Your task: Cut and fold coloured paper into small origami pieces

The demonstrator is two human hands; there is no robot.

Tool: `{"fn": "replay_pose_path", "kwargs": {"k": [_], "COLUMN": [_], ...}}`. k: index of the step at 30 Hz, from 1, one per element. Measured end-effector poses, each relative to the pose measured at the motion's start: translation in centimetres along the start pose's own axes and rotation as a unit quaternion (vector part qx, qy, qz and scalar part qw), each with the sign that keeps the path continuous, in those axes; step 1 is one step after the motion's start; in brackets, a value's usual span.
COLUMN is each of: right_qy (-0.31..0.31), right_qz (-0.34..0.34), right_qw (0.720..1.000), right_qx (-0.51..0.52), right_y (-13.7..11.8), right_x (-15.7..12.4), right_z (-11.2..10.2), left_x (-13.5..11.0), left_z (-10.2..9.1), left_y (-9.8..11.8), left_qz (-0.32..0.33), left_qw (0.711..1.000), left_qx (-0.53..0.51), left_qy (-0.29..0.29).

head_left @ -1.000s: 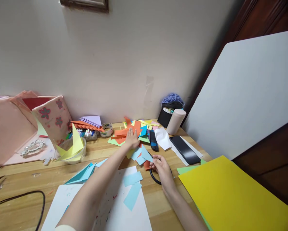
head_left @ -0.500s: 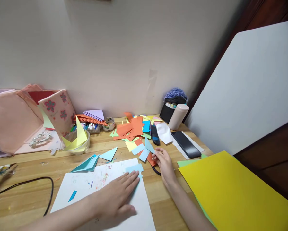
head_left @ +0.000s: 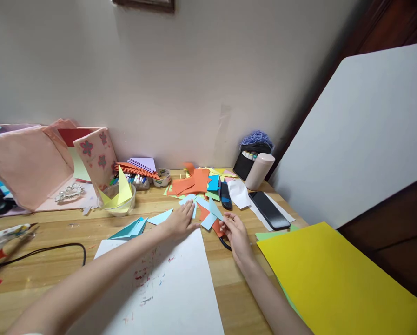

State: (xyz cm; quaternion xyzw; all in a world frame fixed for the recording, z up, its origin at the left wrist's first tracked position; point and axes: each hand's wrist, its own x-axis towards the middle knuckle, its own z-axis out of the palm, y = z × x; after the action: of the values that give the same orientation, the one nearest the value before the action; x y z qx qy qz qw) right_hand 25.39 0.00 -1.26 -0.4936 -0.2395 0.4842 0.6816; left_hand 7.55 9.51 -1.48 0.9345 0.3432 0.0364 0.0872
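My left hand (head_left: 180, 219) lies flat on the wooden table with fingers stretched out, its fingertips on light blue paper scraps (head_left: 191, 201) just past the top edge of a white sheet (head_left: 173, 284). My right hand (head_left: 234, 235) pinches the corner of a light blue paper piece (head_left: 213, 211), with black scissors (head_left: 224, 243) partly hidden beneath it. Orange scraps (head_left: 192, 182) and more coloured cuttings lie just beyond both hands.
A large yellow sheet (head_left: 337, 284) covers the right front. A black phone (head_left: 269, 210), dark cutter (head_left: 224, 195), beige cylinder (head_left: 259, 171) and marker holder (head_left: 247, 163) stand behind. Left: clear bowl (head_left: 120, 202), blue triangles (head_left: 131, 228), tape roll (head_left: 162, 177), pink box (head_left: 34, 163), glue gun (head_left: 2, 237), black cable (head_left: 44, 251).
My left hand came back from the orange pile onto the white sheet, then slid forward, pushing the blue scraps off it toward the pile. My right hand stayed put.
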Motion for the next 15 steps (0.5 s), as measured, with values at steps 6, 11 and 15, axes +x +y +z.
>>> {"fn": "replay_pose_path", "kwargs": {"k": [6, 11, 15], "right_qy": [0.016, 0.028, 0.024], "right_qz": [-0.008, -0.037, -0.029], "right_qw": [1.000, 0.999, 0.999], "right_qx": [0.008, 0.016, 0.015], "right_y": [-0.2, -0.3, -0.3], "right_x": [0.2, 0.3, 0.4], "right_z": [-0.1, -0.4, -0.5], "left_x": [1.9, -1.5, -2.0], "left_z": [-1.0, -0.3, 0.3], "left_y": [1.0, 4.6, 4.3], "left_qz": [-0.019, 0.160, 0.157], "left_qw": [0.999, 0.987, 0.987], "left_qx": [0.010, -0.024, -0.017], "left_qy": [0.033, -0.007, -0.028]}}
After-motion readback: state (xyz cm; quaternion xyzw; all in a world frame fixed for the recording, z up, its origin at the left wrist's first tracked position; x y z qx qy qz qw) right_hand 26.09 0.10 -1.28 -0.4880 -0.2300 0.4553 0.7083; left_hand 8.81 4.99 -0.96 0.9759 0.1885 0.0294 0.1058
